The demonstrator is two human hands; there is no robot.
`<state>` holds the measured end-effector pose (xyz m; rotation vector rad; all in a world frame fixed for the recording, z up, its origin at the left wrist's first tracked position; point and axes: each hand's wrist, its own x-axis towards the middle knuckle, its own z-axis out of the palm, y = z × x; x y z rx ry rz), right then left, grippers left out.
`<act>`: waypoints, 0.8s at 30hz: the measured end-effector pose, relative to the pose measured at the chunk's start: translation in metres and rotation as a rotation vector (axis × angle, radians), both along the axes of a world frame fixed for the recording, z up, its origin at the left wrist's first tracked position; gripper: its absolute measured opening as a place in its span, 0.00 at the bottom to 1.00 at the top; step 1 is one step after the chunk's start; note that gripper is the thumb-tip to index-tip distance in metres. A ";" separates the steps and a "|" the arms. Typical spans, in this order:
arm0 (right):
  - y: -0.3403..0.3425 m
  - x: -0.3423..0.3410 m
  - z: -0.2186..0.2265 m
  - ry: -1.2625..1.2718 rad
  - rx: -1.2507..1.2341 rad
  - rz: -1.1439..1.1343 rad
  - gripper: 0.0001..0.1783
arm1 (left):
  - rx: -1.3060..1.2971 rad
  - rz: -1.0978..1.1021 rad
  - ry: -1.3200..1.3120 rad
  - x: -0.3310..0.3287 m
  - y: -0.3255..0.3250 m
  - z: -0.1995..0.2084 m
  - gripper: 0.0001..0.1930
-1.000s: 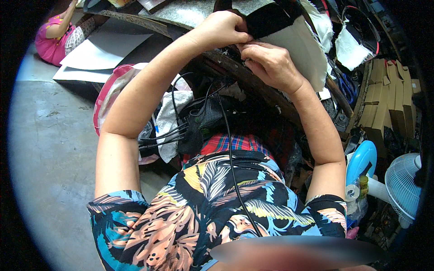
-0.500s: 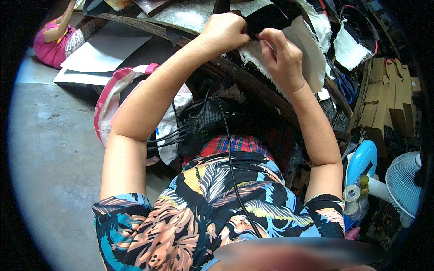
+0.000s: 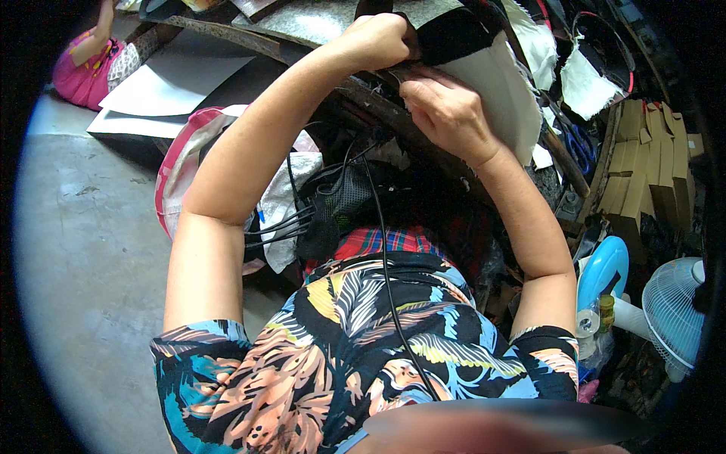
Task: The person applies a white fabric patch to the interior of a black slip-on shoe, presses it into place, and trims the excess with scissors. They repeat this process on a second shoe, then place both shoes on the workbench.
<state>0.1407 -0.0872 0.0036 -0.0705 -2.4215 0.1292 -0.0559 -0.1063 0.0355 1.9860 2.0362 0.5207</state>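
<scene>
My left hand point(image 3: 380, 43) is closed in a fist at the far side of the bench, with dark material point(image 3: 376, 7) showing beyond its knuckles. It appears to grip the left edge of a black sheet point(image 3: 454, 36). Just below and to the right, my right hand point(image 3: 448, 113) has its fingers curled into a pinch. A small greyish edge shows at those fingertips, too little to name. Under and beside the right hand lies a piece of off-white cloth point(image 3: 505, 97) with a frayed edge. The fingertips of both hands are partly hidden.
A wooden bench edge point(image 3: 227, 38) runs below the hands. White sheets point(image 3: 162, 91) and a pink-rimmed bag point(image 3: 172, 174) are on the left, where another person point(image 3: 83, 72) sits. Folded cardboard point(image 3: 643, 166) and a blue-and-white fan point(image 3: 673, 310) stand right. A black cable point(image 3: 378, 219) hangs down my front.
My right hand has moved down and left, its fingers closing from a loosely spread shape into a pinch. More of the black sheet shows now. My left hand has shifted only slightly.
</scene>
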 end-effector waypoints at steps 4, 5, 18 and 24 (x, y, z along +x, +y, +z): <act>0.003 0.001 0.003 -0.024 -0.034 0.043 0.12 | 0.033 -0.017 0.023 0.000 0.001 0.000 0.14; 0.003 0.002 0.003 -0.036 -0.042 0.058 0.12 | 0.040 -0.041 0.017 -0.001 0.000 -0.001 0.14; 0.017 0.008 0.003 0.372 -0.432 -0.047 0.10 | 0.365 -0.408 0.085 -0.005 -0.050 -0.038 0.21; 0.031 0.006 0.000 0.382 -0.684 -0.157 0.12 | 0.421 -0.405 0.135 -0.002 -0.046 -0.034 0.21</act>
